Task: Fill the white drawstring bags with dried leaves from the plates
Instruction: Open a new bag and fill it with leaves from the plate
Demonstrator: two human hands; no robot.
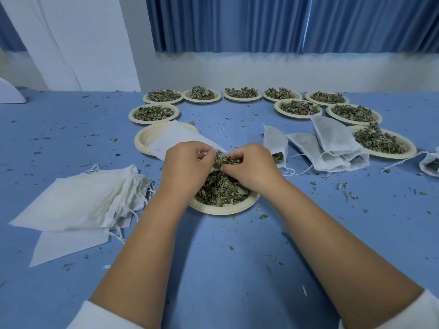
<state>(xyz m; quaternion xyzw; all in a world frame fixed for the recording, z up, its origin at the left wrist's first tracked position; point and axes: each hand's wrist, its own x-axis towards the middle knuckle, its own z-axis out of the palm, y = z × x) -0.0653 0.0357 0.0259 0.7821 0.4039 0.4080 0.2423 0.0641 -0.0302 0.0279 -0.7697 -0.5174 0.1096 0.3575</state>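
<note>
Table cover (213, 269): plain mid-blue, flecked with green crumbs. Plate (223, 208) beneath the left hand (187, 167) and right hand (249, 167): cream, embossed rim. Dried leaves (221, 188) in it: dull green and brown. Bag stack (78, 200) left of the left hand: white. Curtain (261, 22) beyond: blue, pleated

Desk (213, 269): a plain blue surface is spreading across the whole lower view and running back to the wall.

Wall (261, 70): a white band is running along behind the desk's far edge, looking hazy along its top.

Above it, a pleated blue curtain (237, 22) is hanging across the centre and right. 1 thin bright slit (308, 20) is showing between 2 of its folds.

At left, a white hanging (71, 43) with slanting creases is covering the corner; fabric or panel, cannot tell.

A white rounded object (9, 91) is sitting at the desk's far left, cut off by the frame.

Light is falling soft and even, giving everything a cool blue cast.
</note>
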